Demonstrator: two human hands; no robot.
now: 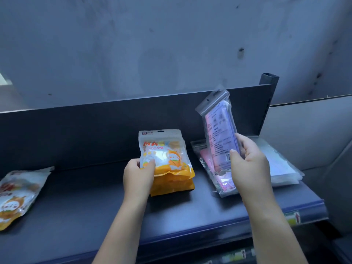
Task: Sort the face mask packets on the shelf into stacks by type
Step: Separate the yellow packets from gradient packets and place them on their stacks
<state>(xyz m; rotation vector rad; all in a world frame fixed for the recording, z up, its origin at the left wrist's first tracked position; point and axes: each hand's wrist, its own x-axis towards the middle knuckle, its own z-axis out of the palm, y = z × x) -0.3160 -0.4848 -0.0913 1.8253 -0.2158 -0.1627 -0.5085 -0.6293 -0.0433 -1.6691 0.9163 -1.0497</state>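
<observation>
A lone orange packet [17,195] is lying at the near left of the shelf [95,216]. The left hand [138,176] is pinching the lower left corner of an orange cartoon packet [163,155], thumb on its front, tilting it over the orange stack [172,185]. The right hand [249,164] is clamping its grip around a clear packet [219,130], holding it upright above the clear stack [282,164] further back.

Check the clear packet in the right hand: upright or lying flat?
Upright, leaning slightly. The clear packet has its hang-hole end up; the right hand grips its lower part.
</observation>
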